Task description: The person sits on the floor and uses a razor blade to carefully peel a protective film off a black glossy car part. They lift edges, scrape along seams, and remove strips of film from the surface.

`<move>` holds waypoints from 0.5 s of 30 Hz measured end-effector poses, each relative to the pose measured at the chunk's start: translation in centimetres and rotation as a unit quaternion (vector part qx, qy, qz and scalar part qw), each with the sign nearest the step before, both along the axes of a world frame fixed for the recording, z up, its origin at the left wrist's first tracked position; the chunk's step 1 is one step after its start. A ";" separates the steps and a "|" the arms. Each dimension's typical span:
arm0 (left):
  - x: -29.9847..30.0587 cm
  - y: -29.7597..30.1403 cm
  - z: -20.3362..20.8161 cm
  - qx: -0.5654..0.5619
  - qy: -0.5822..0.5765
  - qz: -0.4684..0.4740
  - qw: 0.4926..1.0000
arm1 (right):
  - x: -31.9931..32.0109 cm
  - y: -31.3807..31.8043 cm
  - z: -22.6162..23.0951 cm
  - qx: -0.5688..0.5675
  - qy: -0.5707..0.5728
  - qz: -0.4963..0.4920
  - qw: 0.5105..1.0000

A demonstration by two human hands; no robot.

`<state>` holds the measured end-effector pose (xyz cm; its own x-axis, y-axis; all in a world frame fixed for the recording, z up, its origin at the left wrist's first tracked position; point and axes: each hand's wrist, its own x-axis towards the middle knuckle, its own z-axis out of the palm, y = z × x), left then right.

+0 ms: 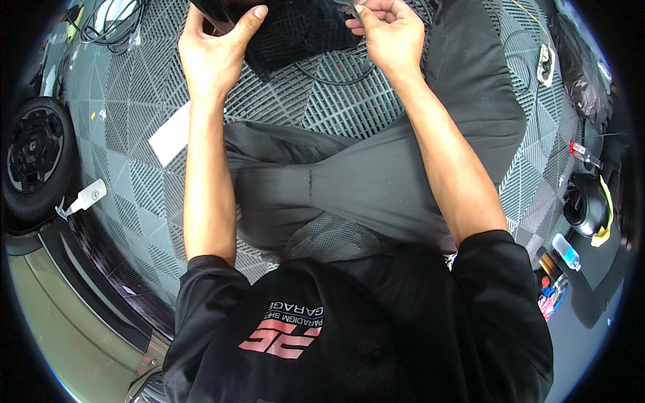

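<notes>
At the top edge of the picture, my left hand is closed round a glossy black part, its thumb lying along the near side. Most of that part is cut off by the edge. Between my hands hangs a dark see-through sheet, with the floor's ribbed pattern showing through it. Right of the sheet, my right hand has its thumb and index finger pressed together on something thin and greyish, too small and cut off to name. Below the sheet, a black cable curves over the floor.
I sit cross-legged on grey ribbed floor tiles. Beside my left forearm lies a white flat piece. Further left are a spray bottle, a wheel and a green car panel. At right are a power strip, a screwdriver and a clear bottle.
</notes>
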<state>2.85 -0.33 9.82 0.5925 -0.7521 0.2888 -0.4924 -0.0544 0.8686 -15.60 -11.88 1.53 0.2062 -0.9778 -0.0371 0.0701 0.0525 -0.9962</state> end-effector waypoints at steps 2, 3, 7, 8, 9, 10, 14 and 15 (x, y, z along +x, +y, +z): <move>0.1 0.0 0.0 0.008 -0.004 -0.001 1.000 | 0.1 0.0 -0.3 0.003 -0.008 0.001 1.000; 0.2 0.1 0.0 0.013 -0.003 -0.001 1.000 | 0.1 0.0 -0.4 0.004 -0.012 0.001 1.000; 0.4 0.2 -0.2 0.017 -0.001 -0.003 1.000 | 0.1 0.1 -0.4 0.007 -0.017 0.008 1.000; 0.3 0.1 -0.3 0.014 -0.003 -0.003 1.000 | 0.0 0.2 -0.3 0.009 -0.019 0.009 1.000; 0.3 0.1 -0.3 0.010 -0.002 -0.005 1.000 | 0.0 0.2 -0.2 0.010 -0.021 0.010 1.000; 0.4 0.1 -0.3 0.006 -0.001 -0.007 1.000 | 0.0 0.2 -0.2 0.009 -0.025 0.011 1.000; 0.4 0.0 -0.3 0.004 -0.008 -0.006 1.000 | 0.1 0.4 0.1 0.001 -0.019 0.011 1.000; 0.3 0.0 -0.3 0.006 -0.009 -0.005 1.000 | 0.1 0.4 0.2 -0.002 -0.011 0.010 1.000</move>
